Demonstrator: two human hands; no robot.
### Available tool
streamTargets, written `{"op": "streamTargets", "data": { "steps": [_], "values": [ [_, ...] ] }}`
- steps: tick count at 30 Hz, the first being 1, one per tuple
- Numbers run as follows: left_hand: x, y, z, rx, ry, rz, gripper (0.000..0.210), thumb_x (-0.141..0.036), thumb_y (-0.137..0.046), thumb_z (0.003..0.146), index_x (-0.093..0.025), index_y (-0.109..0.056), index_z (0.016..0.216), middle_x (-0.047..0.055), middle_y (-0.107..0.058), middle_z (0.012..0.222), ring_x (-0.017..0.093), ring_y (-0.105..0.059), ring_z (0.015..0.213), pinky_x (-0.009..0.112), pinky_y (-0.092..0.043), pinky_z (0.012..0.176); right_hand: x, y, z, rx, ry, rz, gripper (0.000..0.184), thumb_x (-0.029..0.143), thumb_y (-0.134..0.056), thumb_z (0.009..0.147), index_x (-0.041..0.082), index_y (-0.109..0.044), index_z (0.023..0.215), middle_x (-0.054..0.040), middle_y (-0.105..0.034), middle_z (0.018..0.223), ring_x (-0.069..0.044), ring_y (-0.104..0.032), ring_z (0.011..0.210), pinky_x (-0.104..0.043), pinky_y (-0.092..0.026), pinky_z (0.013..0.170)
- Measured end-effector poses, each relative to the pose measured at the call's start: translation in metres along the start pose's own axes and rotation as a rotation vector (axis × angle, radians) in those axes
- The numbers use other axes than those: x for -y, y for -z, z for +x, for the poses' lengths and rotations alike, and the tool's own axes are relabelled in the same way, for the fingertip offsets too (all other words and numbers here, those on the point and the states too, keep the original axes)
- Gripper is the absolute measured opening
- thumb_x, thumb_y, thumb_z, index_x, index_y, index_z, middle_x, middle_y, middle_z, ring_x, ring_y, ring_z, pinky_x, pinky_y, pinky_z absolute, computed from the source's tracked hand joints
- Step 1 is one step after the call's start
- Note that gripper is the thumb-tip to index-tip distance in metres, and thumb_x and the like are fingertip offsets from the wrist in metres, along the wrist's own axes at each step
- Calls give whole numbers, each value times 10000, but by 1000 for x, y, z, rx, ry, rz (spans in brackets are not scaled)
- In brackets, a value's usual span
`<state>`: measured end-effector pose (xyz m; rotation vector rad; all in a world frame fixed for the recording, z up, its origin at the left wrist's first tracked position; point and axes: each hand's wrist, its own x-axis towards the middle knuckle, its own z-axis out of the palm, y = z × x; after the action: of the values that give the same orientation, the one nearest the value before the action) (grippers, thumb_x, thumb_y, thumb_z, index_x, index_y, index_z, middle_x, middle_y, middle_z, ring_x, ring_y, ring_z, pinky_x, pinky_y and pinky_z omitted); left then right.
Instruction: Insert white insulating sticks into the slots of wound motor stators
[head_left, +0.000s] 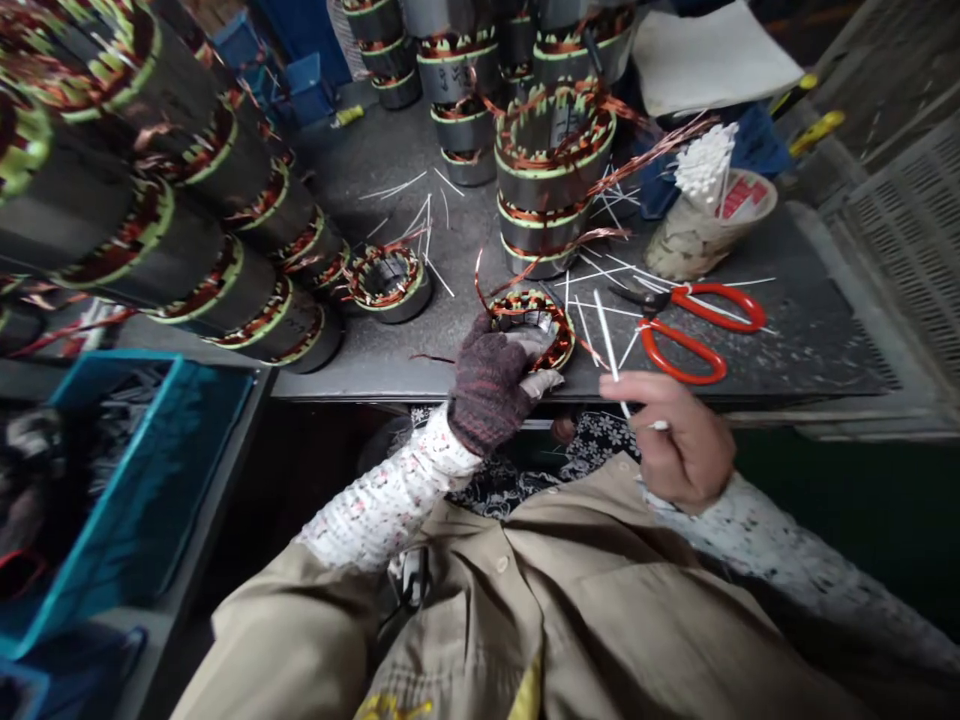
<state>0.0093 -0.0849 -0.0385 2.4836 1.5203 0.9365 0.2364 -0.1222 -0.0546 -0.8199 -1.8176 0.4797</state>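
Note:
My left hand (495, 375), in a dark knitted glove with pale fingertips, grips a stator ring (559, 345) wound with copper wire at the table's front edge. Its fingers reach into the ring's opening and around the near rim. My bare right hand (679, 435) is closed on a thin white stick (606, 335), pinched between thumb and forefinger and pointing up and away. A small white tip shows by the curled fingers. Just beyond this hand lie scissors (686, 360) with red handles. Loose white strips (589, 310) are scattered between the ring and the scissors.
A stack of stators (544, 190) stands behind the held ring, copper leads sticking out. Another small stator (390, 285) sits to its left. Tall stator stacks (202, 230) crowd the left side. A tape-wrapped cup (690, 235) holds white sticks. A blue bin (180, 470) is at lower left.

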Motion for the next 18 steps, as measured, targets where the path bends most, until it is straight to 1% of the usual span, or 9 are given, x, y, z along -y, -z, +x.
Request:
{"op": "streamTargets", "data": {
  "steps": [2,3,6,9,12,14,16,18],
  "values": [
    [-8,-7,-4,-46,-67,71,184,-375,-646,974,-227,-720,1054,41,-781,1128,212,-716,1109,506,-443,1176,0,-3,-4,-4,99,30,126,193,-492,937,288,-565,899,-64,-773,969,-265,-748,948,-489,-611,810],
    [-11,-9,-5,-63,-103,102,169,-353,-618,991,-231,-711,1060,43,-776,1150,210,-715,1113,524,-416,1202,-1,-5,-7,-13,121,39,139,179,-485,939,283,-572,906,-64,-765,924,-255,-744,892,-464,-610,764],
    [-9,-9,-5,-72,-154,79,181,-359,-600,1004,-226,-674,1103,54,-764,1175,212,-710,1133,566,-358,1250,-3,-5,-13,-20,92,43,155,191,-472,949,278,-581,881,-44,-739,828,-232,-719,757,-412,-597,665],
    [-4,-4,-3,-43,-149,3,368,-404,-625,988,-184,-588,1281,95,-736,1233,223,-697,1180,515,-422,1231,-4,-1,-18,33,85,33,174,183,-460,949,270,-581,858,-27,-714,767,-206,-694,683,-368,-589,623],
    [-4,-3,-3,-42,-147,19,558,-379,-617,993,-129,-444,1461,148,-704,1295,228,-696,1178,449,-473,1201,-3,1,-17,70,81,28,172,165,-462,942,256,-585,863,-18,-691,723,-182,-675,644,-328,-576,597],
    [-7,-8,-5,-60,-140,27,624,-370,-623,991,-131,-381,1514,165,-682,1332,239,-682,1210,438,-483,1188,-3,-3,-11,70,19,21,181,165,-469,942,251,-600,850,-20,-709,733,-176,-685,650,-319,-577,615],
    [-10,-15,-8,-115,-114,-19,667,-378,-646,978,-169,-356,1540,166,-649,1382,268,-643,1283,464,-491,1176,-5,-11,-1,61,-90,19,183,188,-496,948,246,-633,841,-33,-752,793,-181,-718,710,-323,-589,674],
    [-13,-22,-11,-173,-52,-181,651,-362,-615,997,-214,-330,1563,158,-606,1439,268,-626,1314,465,-528,1135,-9,-22,10,16,-204,52,156,237,-561,947,237,-663,828,-37,-771,817,-181,-731,734,-314,-585,688]
  ]
}}
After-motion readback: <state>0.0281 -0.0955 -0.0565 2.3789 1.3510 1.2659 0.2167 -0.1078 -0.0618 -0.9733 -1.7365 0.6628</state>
